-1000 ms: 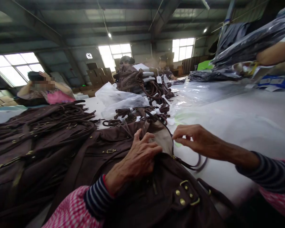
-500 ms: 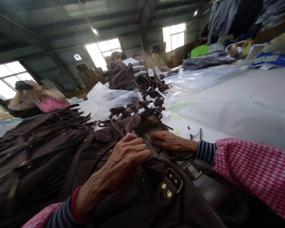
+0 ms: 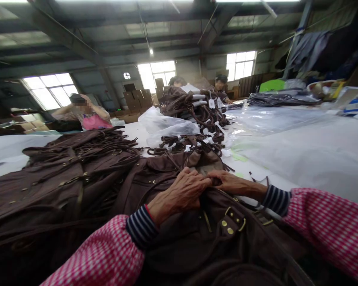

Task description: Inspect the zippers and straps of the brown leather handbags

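A dark brown leather bag lies in front of me, with a zipper along its mouth and a brass buckle on its side. My left hand is closed on the bag's upper edge, knuckles up. Just to its right, my right hand has its fingers bent round the edge of the same mouth, by the zipper. The two hands almost touch. Their fingertips are partly hidden in the leather folds. Beyond them the bag's paler lining shows.
More brown bags are piled at the left. Behind the hands lie bundled straps, a clear plastic bag and a taller heap of brown bags. Plastic sheeting covers the table at the right. Several people are across the table.
My hands have come together at the bag's mouth; the right one was reaching further inside, apart from the left. The view has levelled and shifted, moving the scene rightward.
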`<action>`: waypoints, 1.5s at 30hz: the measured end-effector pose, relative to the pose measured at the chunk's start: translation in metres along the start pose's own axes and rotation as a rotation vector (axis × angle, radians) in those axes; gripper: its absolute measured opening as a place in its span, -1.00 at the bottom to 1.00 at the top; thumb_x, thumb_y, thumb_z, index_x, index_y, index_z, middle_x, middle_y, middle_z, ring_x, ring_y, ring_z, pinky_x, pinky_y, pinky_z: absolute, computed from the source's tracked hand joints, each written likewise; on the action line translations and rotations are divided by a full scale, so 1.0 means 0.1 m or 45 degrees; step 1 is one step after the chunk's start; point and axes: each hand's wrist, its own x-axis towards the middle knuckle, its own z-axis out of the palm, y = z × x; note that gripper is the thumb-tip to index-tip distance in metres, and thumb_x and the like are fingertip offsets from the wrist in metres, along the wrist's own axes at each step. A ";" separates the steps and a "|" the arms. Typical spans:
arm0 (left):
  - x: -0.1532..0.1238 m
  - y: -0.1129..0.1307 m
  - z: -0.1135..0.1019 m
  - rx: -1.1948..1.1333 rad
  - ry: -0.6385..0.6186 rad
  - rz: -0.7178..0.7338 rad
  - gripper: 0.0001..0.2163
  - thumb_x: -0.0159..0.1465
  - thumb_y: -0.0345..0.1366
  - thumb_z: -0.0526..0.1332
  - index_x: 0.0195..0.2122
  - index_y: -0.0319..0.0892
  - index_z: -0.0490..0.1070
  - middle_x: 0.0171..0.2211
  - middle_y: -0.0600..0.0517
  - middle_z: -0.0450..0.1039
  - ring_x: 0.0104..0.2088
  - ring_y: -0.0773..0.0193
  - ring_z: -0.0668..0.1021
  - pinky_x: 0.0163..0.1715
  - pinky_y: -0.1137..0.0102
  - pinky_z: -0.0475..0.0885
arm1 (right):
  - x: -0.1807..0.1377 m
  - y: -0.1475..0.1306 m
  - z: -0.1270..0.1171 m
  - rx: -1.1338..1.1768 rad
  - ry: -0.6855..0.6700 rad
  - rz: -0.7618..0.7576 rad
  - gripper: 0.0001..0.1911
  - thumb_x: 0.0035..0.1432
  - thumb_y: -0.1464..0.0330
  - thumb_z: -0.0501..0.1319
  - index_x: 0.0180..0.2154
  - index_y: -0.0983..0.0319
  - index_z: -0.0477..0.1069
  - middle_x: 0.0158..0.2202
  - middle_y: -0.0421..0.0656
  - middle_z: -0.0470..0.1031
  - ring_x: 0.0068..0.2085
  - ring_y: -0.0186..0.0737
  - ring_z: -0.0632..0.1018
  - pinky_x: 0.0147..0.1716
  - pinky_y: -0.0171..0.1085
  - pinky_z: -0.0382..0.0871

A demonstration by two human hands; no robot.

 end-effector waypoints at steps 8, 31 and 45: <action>0.04 -0.09 -0.07 -0.073 0.061 0.063 -0.90 0.18 -0.34 0.28 -0.26 -0.12 0.45 -0.11 0.00 0.46 -0.04 0.11 0.43 -0.04 0.23 0.23 | -0.03 -0.03 0.06 0.044 0.036 0.037 -0.66 0.03 0.22 0.38 -0.17 0.25 0.47 -0.27 -0.19 0.47 -0.24 -0.15 0.44 -0.26 -0.25 0.30; -0.05 0.21 0.11 -0.223 0.111 0.032 -0.60 0.42 0.14 0.03 -0.07 -0.11 0.33 -0.09 0.02 0.41 -0.03 0.17 0.42 0.17 0.16 0.09 | -0.19 -0.24 -0.28 -0.412 -0.304 0.124 -0.93 -0.03 0.48 0.20 -0.41 0.23 0.41 -0.48 -0.27 0.44 -0.44 -0.31 0.40 -0.44 -0.33 0.14; -0.12 0.17 0.19 -0.239 0.228 0.016 -0.55 0.40 0.16 0.03 0.08 -0.06 0.32 0.05 0.06 0.46 0.10 0.17 0.42 0.27 0.14 0.04 | -0.30 -0.33 -0.05 -0.996 -0.236 0.018 -0.92 0.23 0.43 0.16 -0.30 0.22 0.43 -0.32 -0.09 0.60 -0.33 -0.14 0.57 -0.41 -0.24 0.10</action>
